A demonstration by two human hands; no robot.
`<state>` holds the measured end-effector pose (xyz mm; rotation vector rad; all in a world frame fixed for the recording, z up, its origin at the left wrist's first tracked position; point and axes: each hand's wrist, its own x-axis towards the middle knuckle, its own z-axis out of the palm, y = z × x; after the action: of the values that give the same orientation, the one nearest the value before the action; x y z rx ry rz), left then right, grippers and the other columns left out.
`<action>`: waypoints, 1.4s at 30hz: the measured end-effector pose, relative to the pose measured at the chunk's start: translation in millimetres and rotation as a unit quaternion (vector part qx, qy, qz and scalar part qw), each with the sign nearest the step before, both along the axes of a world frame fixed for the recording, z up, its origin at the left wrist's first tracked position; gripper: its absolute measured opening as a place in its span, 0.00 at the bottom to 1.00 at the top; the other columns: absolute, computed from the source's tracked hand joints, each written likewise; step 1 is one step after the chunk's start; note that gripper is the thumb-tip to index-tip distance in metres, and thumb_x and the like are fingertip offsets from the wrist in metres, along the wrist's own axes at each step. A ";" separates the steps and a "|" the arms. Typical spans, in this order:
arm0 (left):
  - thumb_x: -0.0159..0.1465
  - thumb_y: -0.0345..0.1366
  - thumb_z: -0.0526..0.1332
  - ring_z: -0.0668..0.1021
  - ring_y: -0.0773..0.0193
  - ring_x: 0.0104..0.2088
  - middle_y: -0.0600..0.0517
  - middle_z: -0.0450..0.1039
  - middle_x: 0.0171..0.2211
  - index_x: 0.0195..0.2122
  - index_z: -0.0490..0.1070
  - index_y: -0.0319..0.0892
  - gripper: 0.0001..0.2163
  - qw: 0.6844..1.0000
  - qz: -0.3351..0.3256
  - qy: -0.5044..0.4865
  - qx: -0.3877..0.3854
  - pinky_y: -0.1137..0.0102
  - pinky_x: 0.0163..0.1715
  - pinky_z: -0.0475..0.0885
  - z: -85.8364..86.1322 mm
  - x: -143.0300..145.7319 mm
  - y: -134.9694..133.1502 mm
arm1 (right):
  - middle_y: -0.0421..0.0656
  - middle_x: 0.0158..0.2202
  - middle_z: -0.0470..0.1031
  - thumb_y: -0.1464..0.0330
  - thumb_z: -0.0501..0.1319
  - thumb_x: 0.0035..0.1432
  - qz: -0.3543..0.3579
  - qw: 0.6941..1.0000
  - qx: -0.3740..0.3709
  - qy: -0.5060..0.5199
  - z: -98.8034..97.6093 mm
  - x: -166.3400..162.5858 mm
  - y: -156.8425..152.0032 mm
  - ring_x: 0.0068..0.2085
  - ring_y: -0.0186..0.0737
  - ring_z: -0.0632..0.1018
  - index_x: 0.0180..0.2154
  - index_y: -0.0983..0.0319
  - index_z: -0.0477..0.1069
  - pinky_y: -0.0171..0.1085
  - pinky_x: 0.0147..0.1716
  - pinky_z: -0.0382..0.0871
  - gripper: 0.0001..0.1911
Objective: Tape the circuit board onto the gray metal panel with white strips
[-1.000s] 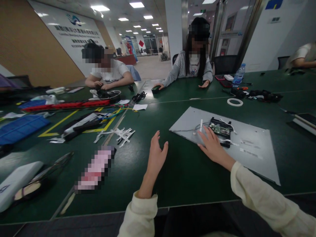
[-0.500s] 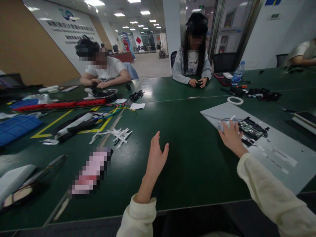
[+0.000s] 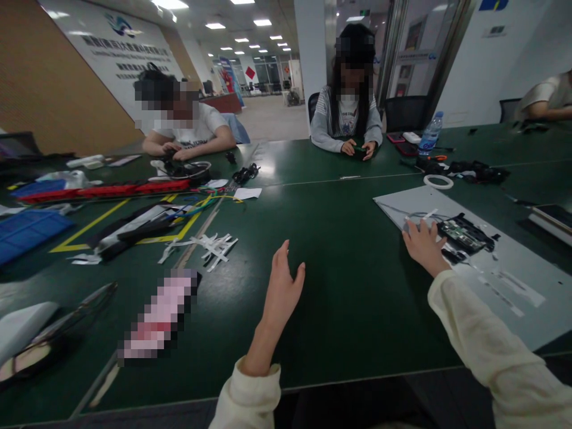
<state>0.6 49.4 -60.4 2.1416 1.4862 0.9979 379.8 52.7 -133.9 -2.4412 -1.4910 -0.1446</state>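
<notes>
Flat light-grey rectangular panel (image 3: 513, 256) lies on the dark green tabletop (image 3: 339, 333), in front of me toward my right; I take it as the reference. A black-framed circuit-board assembly (image 3: 467, 232) sits on the panel, with a thin grey cable (image 3: 417, 214) and a short white tape strip (image 3: 429, 214) beside it. My right hand (image 3: 422, 243) is palm-down at the panel's left edge, fingers spread and slightly bent, near the cable; I cannot tell whether the fingertips press on anything. My left hand (image 3: 285, 286) is open and holds nothing, thumb apart from fingers, well left of the panel. A white tape ring (image 3: 439, 187) lies just beyond the panel's far edge; loose white strips (image 3: 217, 250) lie well to its left.
</notes>
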 end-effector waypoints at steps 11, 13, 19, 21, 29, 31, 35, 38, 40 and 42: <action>0.66 0.37 0.54 0.63 0.53 0.61 0.43 0.54 0.62 0.65 0.45 0.46 0.28 1.000 -0.011 0.018 -0.002 0.54 0.59 0.61 0.8 4.7 -2.7 | 0.56 0.63 0.49 0.58 0.37 0.65 -0.021 1.000 0.001 -0.009 4.8 -14.0 6.9 0.63 0.68 0.48 0.63 0.57 0.53 0.73 0.48 0.51 0.28; 0.66 0.37 0.54 0.63 0.53 0.61 0.43 0.54 0.62 0.64 0.45 0.47 0.27 1.000 -0.012 0.021 -0.006 0.54 0.59 0.62 1.9 4.9 -3.7 | 0.56 0.63 0.50 0.58 0.37 0.65 -0.022 1.000 0.009 -0.003 3.6 -12.7 10.1 0.63 0.69 0.48 0.62 0.57 0.54 0.74 0.48 0.50 0.28; 0.66 0.37 0.54 0.63 0.54 0.61 0.43 0.54 0.62 0.65 0.44 0.45 0.27 0.999 -0.016 0.032 -0.003 0.56 0.59 0.61 2.0 3.5 -5.4 | 0.57 0.63 0.50 0.58 0.39 0.65 -0.036 0.999 0.015 0.005 1.3 -8.5 17.4 0.63 0.70 0.47 0.62 0.58 0.55 0.74 0.48 0.49 0.27; 0.66 0.38 0.53 0.64 0.54 0.61 0.43 0.54 0.62 0.65 0.45 0.45 0.27 0.999 -0.014 0.037 -0.005 0.56 0.59 0.62 3.1 3.3 -6.3 | 0.57 0.63 0.50 0.58 0.40 0.65 -0.040 0.999 0.009 0.015 1.8 -7.6 17.8 0.63 0.69 0.48 0.62 0.58 0.55 0.74 0.48 0.48 0.27; 0.67 0.36 0.52 0.73 0.57 0.53 0.47 0.69 0.53 0.55 0.64 0.44 0.16 0.993 -0.069 0.092 -0.026 0.57 0.53 0.68 7.2 3.2 -9.2 | 0.54 0.60 0.60 0.59 0.45 0.63 -0.010 0.997 0.073 0.036 5.6 1.7 12.9 0.60 0.63 0.57 0.57 0.61 0.62 0.66 0.51 0.55 0.25; 0.67 0.35 0.51 0.75 0.58 0.49 0.48 0.73 0.48 0.52 0.67 0.43 0.14 0.992 -0.078 0.098 -0.021 0.58 0.51 0.70 7.6 3.7 -9.4 | 0.56 0.55 0.65 0.61 0.47 0.61 0.026 0.995 0.096 0.026 9.0 7.1 13.7 0.57 0.58 0.63 0.56 0.65 0.64 0.58 0.53 0.57 0.25; 0.67 0.34 0.51 0.77 0.59 0.44 0.49 0.76 0.43 0.49 0.69 0.42 0.13 0.989 -0.083 0.119 -0.027 0.60 0.48 0.71 12.5 5.8 -10.3 | 0.56 0.51 0.68 0.64 0.47 0.60 0.061 0.990 0.129 -0.001 19.2 17.0 9.0 0.54 0.52 0.67 0.52 0.68 0.66 0.51 0.55 0.58 0.24; 0.67 0.33 0.51 0.78 0.59 0.43 0.48 0.76 0.42 0.48 0.69 0.41 0.12 0.986 -0.082 0.137 -0.043 0.62 0.47 0.72 17.5 7.3 -11.5 | 0.54 0.56 0.62 0.58 0.49 0.59 0.013 0.996 0.088 -0.007 26.7 22.7 -5.5 0.59 0.60 0.60 0.53 0.62 0.67 0.60 0.54 0.55 0.25; 0.66 0.33 0.51 0.78 0.60 0.42 0.48 0.76 0.41 0.49 0.69 0.41 0.12 0.986 -0.086 0.139 -0.045 0.62 0.46 0.72 19.5 7.5 -12.4 | 0.52 0.62 0.55 0.52 0.51 0.56 -0.017 0.999 0.034 0.001 29.2 26.8 -18.3 0.62 0.68 0.52 0.55 0.56 0.65 0.69 0.51 0.51 0.28; 0.67 0.34 0.51 0.78 0.60 0.42 0.49 0.76 0.41 0.49 0.69 0.41 0.13 0.985 -0.089 0.139 -0.043 0.63 0.46 0.72 19.7 7.0 -13.2 | 0.50 0.65 0.48 0.46 0.51 0.53 -0.030 0.999 -0.017 0.013 28.6 31.6 -31.1 0.64 0.72 0.45 0.58 0.52 0.62 0.74 0.49 0.47 0.33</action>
<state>7.5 36.2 -40.7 2.3746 1.3947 0.5807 411.3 21.6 -105.3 -2.5067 -1.4215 -0.1005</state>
